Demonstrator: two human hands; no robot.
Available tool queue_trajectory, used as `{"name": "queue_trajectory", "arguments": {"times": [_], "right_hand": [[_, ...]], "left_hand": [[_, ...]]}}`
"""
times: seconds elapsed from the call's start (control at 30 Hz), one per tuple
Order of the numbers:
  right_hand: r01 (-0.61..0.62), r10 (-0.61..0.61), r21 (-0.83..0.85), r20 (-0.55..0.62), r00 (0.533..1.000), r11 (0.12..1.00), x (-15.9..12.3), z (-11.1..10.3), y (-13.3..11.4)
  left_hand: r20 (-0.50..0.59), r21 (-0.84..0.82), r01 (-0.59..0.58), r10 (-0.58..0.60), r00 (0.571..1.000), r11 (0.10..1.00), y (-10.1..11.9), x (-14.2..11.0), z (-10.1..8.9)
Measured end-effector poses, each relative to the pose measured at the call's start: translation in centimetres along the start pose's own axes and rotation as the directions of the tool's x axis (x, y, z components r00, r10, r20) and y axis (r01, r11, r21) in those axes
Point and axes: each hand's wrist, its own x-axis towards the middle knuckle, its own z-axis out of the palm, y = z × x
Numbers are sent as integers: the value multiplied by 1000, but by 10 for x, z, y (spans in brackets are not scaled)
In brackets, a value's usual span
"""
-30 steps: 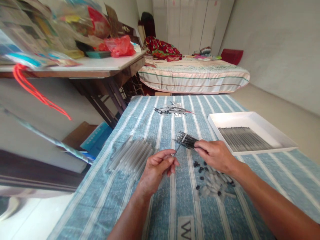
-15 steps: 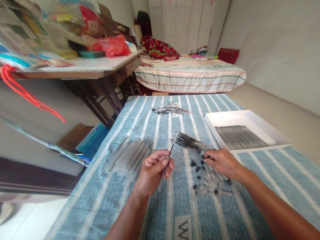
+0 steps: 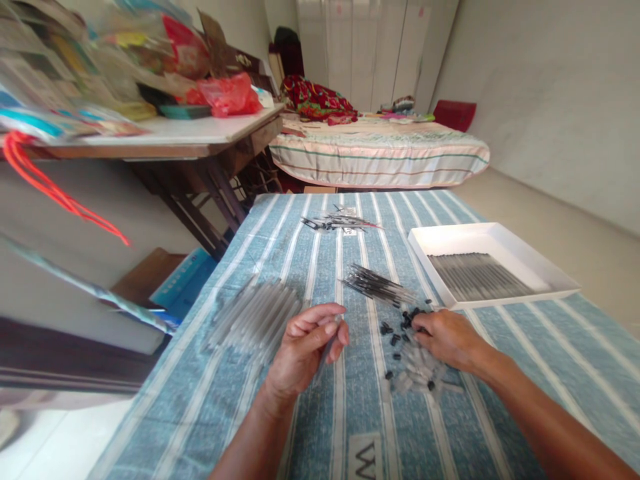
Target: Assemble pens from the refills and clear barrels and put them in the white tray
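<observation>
My left hand (image 3: 303,343) is closed around a translucent grey pen barrel (image 3: 325,360), tilted, its lower end showing beneath the fingers. Just left of that hand lies a pile of similar clear barrels (image 3: 260,313). My right hand (image 3: 447,339) reaches down with pinched fingers into a cluster of small black plugs (image 3: 407,319); what sits between the fingertips is hidden. Beneath and in front of this hand are short clear pen caps (image 3: 420,367) mixed with more black pieces. A bundle of dark pen refills (image 3: 377,285) lies just beyond both hands.
A white shallow box (image 3: 520,247) at the right holds a row of dark pens (image 3: 475,277). Loose thin refills (image 3: 340,221) lie at the far end of the striped tablecloth (image 3: 225,407). A cluttered side table (image 3: 195,140) stands left; a bed (image 3: 380,153) is behind.
My right hand has moved off the refills, toward me and rightward, down to the black plugs. The refill that stuck out above my left hand no longer shows; that hand stays closed on the barrel.
</observation>
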Motion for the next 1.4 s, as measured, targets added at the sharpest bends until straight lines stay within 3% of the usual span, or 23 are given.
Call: {"name": "queue_trajectory", "arguments": {"times": [0.13,0.3,0.47,0.6,1.07,1.27,1.4], "right_hand": [[101,-70,246,-131,989,964,-5,-4,-1],[262,-192,547,-183,964,795,-13,-10,-13],[467,-323,534,-345,882,705,-12,-22,-32],[537,-358,507,-412,838,674,-8,-26,-42],[496,-363,576,-337,869,650,-1,-20,-41],[341,-275,572,-203,940,745,9,-6,-32],[272,-223,396,-166,961,877,14,4,-28]], "left_hand": [[18,108,70,-72,997,992,-5,1,-5],[90,260,151,-180,980,954,-12,2,-7],[113,346,200,-253,961,917,-13,2,-5],[122,393,223,-290,949,892,-13,2,-2],[114,448,233,-314,943,863,-16,3,-1],[61,454,220,-276,959,864,-16,4,-2],[41,441,226,-271,962,869,-16,4,-3]]}}
